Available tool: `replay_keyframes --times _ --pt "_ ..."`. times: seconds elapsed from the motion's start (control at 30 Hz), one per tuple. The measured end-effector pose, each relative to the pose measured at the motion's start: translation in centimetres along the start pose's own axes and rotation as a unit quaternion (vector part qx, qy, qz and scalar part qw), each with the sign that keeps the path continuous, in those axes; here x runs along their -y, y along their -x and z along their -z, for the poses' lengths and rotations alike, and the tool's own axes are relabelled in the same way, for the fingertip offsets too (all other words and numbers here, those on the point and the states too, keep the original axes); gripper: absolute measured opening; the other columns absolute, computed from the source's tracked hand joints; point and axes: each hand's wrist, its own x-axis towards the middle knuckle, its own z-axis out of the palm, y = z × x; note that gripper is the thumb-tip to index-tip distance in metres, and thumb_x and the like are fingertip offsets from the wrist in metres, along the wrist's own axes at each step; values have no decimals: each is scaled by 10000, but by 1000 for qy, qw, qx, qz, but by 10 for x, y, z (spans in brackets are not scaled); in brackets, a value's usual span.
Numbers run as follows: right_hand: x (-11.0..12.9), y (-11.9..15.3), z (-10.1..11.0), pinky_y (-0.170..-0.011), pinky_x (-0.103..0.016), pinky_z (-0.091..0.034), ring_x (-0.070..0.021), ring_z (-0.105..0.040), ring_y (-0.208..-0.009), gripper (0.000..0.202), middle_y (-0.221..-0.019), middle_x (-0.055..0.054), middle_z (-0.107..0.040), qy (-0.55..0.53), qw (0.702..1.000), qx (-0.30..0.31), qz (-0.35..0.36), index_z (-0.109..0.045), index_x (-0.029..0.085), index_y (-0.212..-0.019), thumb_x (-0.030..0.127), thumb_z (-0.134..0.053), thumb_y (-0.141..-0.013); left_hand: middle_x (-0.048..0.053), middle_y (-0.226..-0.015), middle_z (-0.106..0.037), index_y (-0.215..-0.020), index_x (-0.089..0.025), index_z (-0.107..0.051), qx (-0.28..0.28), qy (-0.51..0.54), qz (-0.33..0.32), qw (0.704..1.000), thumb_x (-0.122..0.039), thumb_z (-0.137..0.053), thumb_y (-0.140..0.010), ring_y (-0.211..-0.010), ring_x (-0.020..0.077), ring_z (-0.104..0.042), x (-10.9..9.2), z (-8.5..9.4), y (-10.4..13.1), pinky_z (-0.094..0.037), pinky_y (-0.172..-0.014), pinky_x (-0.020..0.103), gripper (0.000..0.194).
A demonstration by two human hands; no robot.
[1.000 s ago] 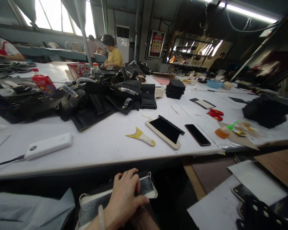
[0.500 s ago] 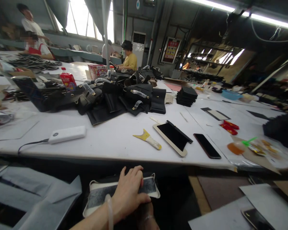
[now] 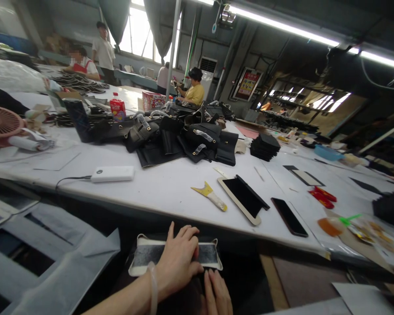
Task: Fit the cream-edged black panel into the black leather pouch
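My left hand (image 3: 179,262) lies palm down on a cream-rimmed board with a grey-black face (image 3: 144,256), held low in front of the table edge. Its fingers spread over the top and the thumb hooks the near edge. A clear band circles that wrist. My right hand (image 3: 218,295) shows only its fingers, stretched out on dark material just below the board's right corner. On the white table (image 3: 157,192) above lie a yellow-handled scraper (image 3: 210,197), a similar board with a black piece (image 3: 244,199) and a black phone (image 3: 289,216).
A white power bank (image 3: 113,173) with a cable lies at the left. A heap of black leather parts (image 3: 184,140) and a stack of black pieces (image 3: 265,146) fill the middle. A pink fan (image 3: 1,124) stands far left. Other people work at the far tables. Grey sheets (image 3: 62,262) lie below left.
The view has swung left and up, bringing the fan and more people into sight. My right hand's fingers have come into view below the board. My left hand stays on the board.
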Motion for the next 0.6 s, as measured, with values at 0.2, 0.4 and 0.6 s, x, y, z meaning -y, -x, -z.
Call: replay_keyframes --times 0.2,0.4,0.6 --pt "7 -3 -13 -704 -405 -575 -286 -710 -865 452 -1017 -135 -714 81 993 -7 88 -510 158 -1397 351 -407 -1002 -41 -1113 -633 -770 -236 -603 -62 -20 2 998 -276 -803 -726 -1134 208 -540 7 12 24 -94 -1143 609 209" --pt "24 -10 -25 -654 -371 -562 -244 -697 -757 448 -900 -117 -713 44 988 -51 139 -541 129 -1368 343 -425 -992 -39 -904 -632 -813 -242 -602 -88 -64 18 994 -216 -617 -871 -953 197 -567 11 16 58 -167 -1096 567 66" --pt "37 -10 -32 -656 -395 -564 -252 -691 -748 466 -892 -122 -718 14 987 -50 155 -529 108 -1373 351 -423 -989 -37 -821 -631 -774 -231 -579 -183 -51 24 982 -168 -564 -871 -884 200 -576 19 16 79 -164 -1042 515 117"
